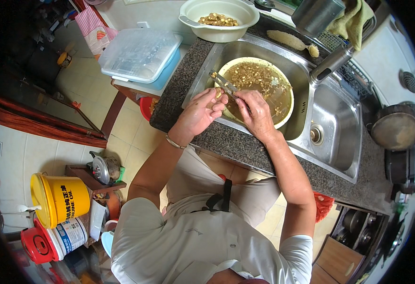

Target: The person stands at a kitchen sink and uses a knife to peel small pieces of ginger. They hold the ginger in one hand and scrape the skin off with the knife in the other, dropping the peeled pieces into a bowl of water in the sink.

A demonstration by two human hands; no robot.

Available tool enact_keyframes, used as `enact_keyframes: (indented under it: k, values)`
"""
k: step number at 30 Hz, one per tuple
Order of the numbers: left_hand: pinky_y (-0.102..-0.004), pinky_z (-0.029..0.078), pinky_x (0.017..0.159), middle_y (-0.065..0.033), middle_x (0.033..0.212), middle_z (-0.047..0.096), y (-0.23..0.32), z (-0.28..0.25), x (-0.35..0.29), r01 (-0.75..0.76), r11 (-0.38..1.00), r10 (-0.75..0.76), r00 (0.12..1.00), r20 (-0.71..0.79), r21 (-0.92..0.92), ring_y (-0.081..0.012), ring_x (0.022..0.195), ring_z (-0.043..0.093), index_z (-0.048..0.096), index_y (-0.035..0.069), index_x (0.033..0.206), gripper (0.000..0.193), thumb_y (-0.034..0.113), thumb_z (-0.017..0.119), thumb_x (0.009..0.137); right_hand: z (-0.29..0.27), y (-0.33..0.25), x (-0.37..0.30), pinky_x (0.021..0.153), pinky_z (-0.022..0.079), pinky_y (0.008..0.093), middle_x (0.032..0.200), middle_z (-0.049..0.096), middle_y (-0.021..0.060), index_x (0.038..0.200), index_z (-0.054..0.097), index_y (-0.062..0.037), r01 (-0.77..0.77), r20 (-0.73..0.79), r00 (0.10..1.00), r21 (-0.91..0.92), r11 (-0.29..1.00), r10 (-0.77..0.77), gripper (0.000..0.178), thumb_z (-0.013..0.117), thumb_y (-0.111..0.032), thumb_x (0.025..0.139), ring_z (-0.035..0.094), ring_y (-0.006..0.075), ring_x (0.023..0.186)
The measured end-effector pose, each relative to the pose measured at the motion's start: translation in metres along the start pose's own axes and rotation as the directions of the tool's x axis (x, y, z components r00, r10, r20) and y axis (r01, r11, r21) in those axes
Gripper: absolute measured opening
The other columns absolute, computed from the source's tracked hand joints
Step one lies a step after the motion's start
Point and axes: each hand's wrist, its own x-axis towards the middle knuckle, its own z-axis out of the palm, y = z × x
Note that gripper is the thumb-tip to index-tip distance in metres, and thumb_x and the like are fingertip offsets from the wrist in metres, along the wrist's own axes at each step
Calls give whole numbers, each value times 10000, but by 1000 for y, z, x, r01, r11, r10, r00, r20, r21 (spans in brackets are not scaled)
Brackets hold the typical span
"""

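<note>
My left hand (201,110) is held palm up over the sink's near left edge. Its fingertips pinch a small yellowish-brown root piece (218,93). Close beside it, my right hand (256,113) grips a narrow metal-bladed tool (224,83); whether it is a knife or a peeler I cannot tell. The blade points up and left past the root piece, with pale scraps near its tip. Beneath both hands sits a pale yellow basin (290,100) in the sink's left bowl. Murky brown water fills it, with many small peelings floating (252,75).
A white bowl (195,27) of cut root pieces (218,20) stands on the granite counter (173,97) behind. A lidded blue box (141,54) is at left. The faucet (330,64) rises behind the steel sink (333,151). A pale gourd-shaped scrubber (290,40) lies beyond the basin.
</note>
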Motion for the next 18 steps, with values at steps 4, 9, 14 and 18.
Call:
enact_keyframes:
  k: [4,9,14,18]
  values:
    - [-224,395,623,-60,965,569,-1,7,0,-2,1000,2,999,-37,-3,-96,734,461,561,58,1094,160,175,468,1039,0,-1,0,783,521,402,967,652,162,1045,623,4,24,3,1000,14,1000,-24,193,663,14,856,634,334,894]
    - [-234,389,622,-45,917,534,-6,7,4,-43,999,43,999,-7,-1,-104,740,462,563,44,1054,127,131,476,1025,1,-8,1,789,520,411,972,645,160,1049,620,9,35,27,999,45,998,-36,216,667,30,839,627,340,902]
    - [-238,379,616,-41,884,523,-8,21,3,-41,998,44,997,-61,49,-110,736,463,564,34,1012,103,81,472,1006,-1,-8,0,770,520,418,983,634,134,1058,639,-22,37,1,999,36,999,-37,257,669,30,808,614,331,915]
    - [-235,376,613,-43,877,523,-7,21,0,-60,995,63,997,-44,75,-104,725,459,564,30,1004,107,89,475,1005,-3,-5,3,777,517,419,990,628,139,1061,641,-30,55,-13,998,28,998,-54,267,669,33,804,606,335,929]
